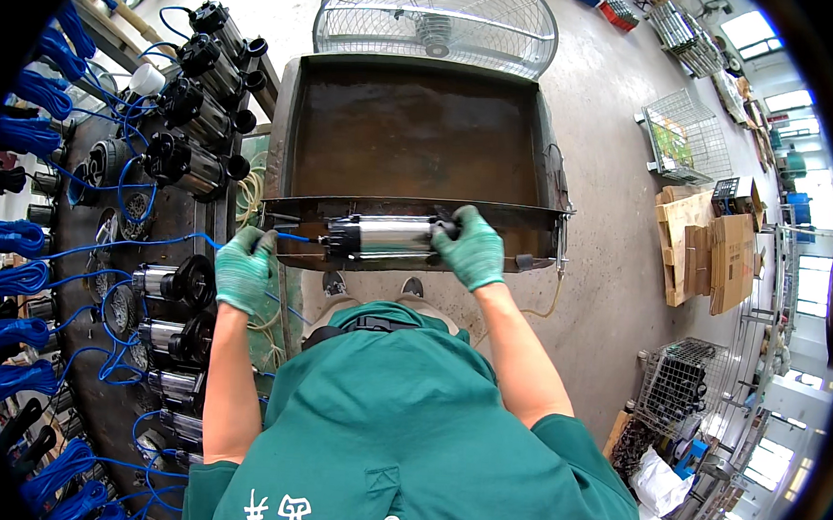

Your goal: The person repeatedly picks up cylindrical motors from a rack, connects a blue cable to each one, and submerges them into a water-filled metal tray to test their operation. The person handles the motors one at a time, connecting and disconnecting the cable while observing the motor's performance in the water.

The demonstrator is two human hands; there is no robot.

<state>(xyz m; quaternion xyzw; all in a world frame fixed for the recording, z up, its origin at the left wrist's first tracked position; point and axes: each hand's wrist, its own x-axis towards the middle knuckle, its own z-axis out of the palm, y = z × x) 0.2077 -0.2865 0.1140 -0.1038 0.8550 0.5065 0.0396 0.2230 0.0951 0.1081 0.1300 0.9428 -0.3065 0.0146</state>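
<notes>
A submersible pump (387, 237) with a shiny steel body and black ends lies level over the front strip of a water-filled metal tank (286, 140). My right hand (473, 250), in a green knit glove, is closed round the pump's right end. A blue cable (292, 237) runs from the pump's left end to my gloved left hand (244, 268), whose fingers are closed on it. Left of that hand, the cable carries on over the dark workbench (84, 313). Whether the pump's underside touches the tank is hidden.
More steel pumps (191, 163) stand and lie along the bench at the left, with coiled blue cables (6, 281) beyond them. A large caged fan (436, 26) is behind the tank. Flattened cardboard (732, 262) and wire cages (679, 382) sit on the floor at the right.
</notes>
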